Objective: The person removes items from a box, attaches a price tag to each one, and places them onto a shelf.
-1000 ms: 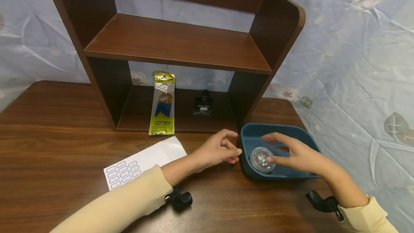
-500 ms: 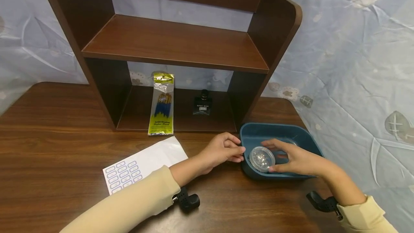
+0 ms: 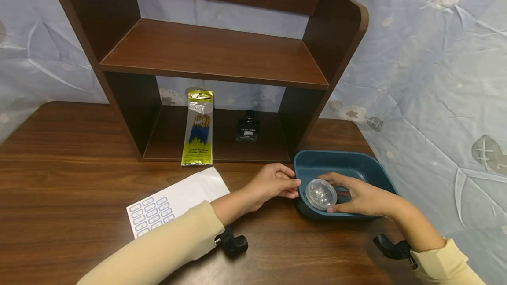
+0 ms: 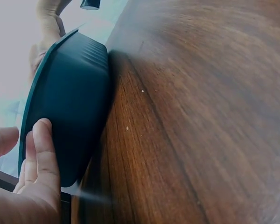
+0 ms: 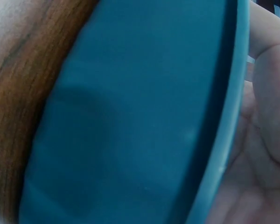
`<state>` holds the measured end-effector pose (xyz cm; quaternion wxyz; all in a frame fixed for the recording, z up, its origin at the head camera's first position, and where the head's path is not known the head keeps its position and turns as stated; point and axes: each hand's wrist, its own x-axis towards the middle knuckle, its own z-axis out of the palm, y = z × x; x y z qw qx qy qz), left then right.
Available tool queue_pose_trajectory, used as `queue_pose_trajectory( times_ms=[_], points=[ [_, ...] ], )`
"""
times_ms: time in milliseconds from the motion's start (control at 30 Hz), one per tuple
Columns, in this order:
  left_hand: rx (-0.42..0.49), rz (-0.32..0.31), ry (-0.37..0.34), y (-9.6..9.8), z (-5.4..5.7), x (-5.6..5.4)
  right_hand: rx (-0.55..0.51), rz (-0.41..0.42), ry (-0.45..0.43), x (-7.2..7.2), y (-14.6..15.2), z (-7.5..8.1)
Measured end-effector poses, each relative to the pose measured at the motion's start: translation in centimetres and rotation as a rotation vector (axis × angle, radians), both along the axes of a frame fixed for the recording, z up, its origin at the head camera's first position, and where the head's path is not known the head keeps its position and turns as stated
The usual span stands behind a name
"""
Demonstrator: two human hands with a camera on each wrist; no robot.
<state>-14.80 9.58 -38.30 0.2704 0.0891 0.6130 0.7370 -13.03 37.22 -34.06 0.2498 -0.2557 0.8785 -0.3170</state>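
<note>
A round clear plastic container [image 3: 321,194] with small shiny bits inside sits in the left part of the blue bin [image 3: 358,156]. My right hand [image 3: 362,195] reaches over the bin and holds this container by its edge, thumb at the near side and fingers at the far side. In the right wrist view the bin's outer wall [image 5: 130,116] covers most of the picture and hides the container. My left hand [image 3: 269,184] is at the bin's left end; the left wrist view has its straight fingers [image 4: 44,149] resting against the outer wall, thumb apart from the rim.
Behind the hands stands a brown wooden shelf [image 3: 222,56]. A pack of artist brushes [image 3: 198,133] leans in its lower compartment, beside a dark perfume bottle [image 3: 248,127]. A white sheet of blue-bordered labels [image 3: 190,190] lies on the table, partly under the left forearm.
My right hand has lowered, and its thumb and fingers have closed around the clear container's edge. My left hand has moved slightly right, up to the bin's left rim.
</note>
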Motion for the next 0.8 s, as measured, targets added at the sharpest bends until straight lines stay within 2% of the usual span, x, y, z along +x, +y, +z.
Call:
queue_pose_trajectory(
  times_ms=[200, 800],
  points=[
    [-0.003, -0.032, -0.007, 0.16, -0.14, -0.22, -0.001, 0.003, 0.016, 0.00, 0.11, -0.34],
    [0.014, -0.028, -0.030, 0.29, -0.10, -0.22, -0.004, -0.009, 0.064, 0.00, 0.25, -0.66]
  ],
)
